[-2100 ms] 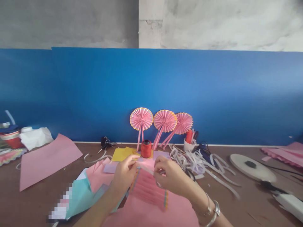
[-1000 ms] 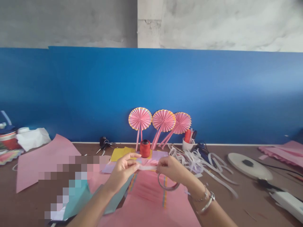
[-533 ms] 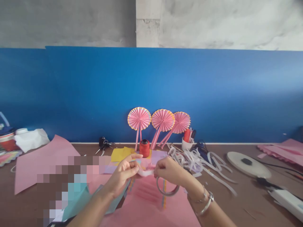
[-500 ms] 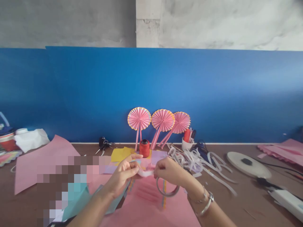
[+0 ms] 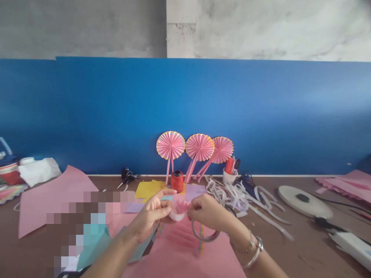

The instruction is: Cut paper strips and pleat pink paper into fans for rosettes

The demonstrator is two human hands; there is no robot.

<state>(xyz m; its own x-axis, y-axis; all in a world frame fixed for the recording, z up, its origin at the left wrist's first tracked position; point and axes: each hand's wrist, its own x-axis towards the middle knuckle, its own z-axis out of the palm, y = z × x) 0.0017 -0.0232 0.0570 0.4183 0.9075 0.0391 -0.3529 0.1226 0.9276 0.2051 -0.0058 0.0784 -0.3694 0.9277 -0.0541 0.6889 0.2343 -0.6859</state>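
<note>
A short whitish strip of tape (image 5: 177, 217) sags in a curve between my two hands. My left hand (image 5: 153, 212) pinches its left end between thumb and fingers. My right hand (image 5: 204, 208) is closed at the strip's other end, its fingertips partly hidden. Below the right hand hangs a ring-shaped tape roll (image 5: 206, 237). Small pink pleated folds (image 5: 182, 204) show just above the strip; whether they touch it I cannot tell. Under the hands lies a pink paper sheet (image 5: 185, 262) with a pink pleated piece edged in coloured stripes on it.
Three pink paper fans (image 5: 171, 145) lean on the blue panel behind a red thread spool (image 5: 177, 182). Curled white strips (image 5: 240, 197) lie right of centre, near a white cup (image 5: 230, 177) of pens. Keys, coloured paper and a pale disc (image 5: 304, 202) surround the work.
The strip between my hands has sagged into a deeper curve, and pink pleated folds show more clearly above it. Both hands have barely moved.
</note>
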